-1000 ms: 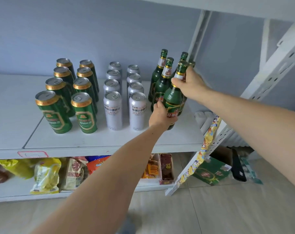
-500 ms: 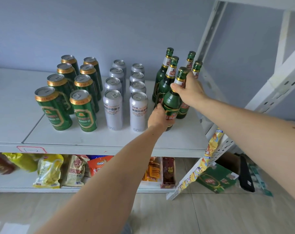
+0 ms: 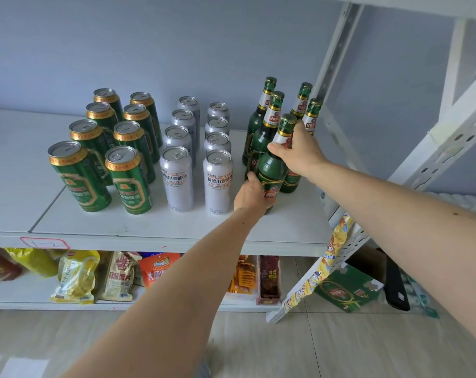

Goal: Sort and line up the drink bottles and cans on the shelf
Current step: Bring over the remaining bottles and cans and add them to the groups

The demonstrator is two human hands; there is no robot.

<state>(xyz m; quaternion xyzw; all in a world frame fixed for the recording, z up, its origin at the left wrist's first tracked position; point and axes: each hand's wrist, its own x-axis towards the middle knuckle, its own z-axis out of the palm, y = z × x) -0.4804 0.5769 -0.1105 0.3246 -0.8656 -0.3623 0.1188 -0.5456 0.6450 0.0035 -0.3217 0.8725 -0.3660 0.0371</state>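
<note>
Green glass front bottle [image 3: 272,170] stands right of the silver cans [image 3: 217,184], my left grip [image 3: 252,196] round its body, right grip [image 3: 299,148] pinching its neck; a nudge could topple the bottles behind [image 3: 269,115].

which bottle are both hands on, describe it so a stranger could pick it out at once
On the upper white shelf, right of the green cans and silver cans, stands a cluster of green bottles. It is the front bottle, nearest the shelf edge, the only one gripped: right hand at its neck, left hand at its base.
</note>
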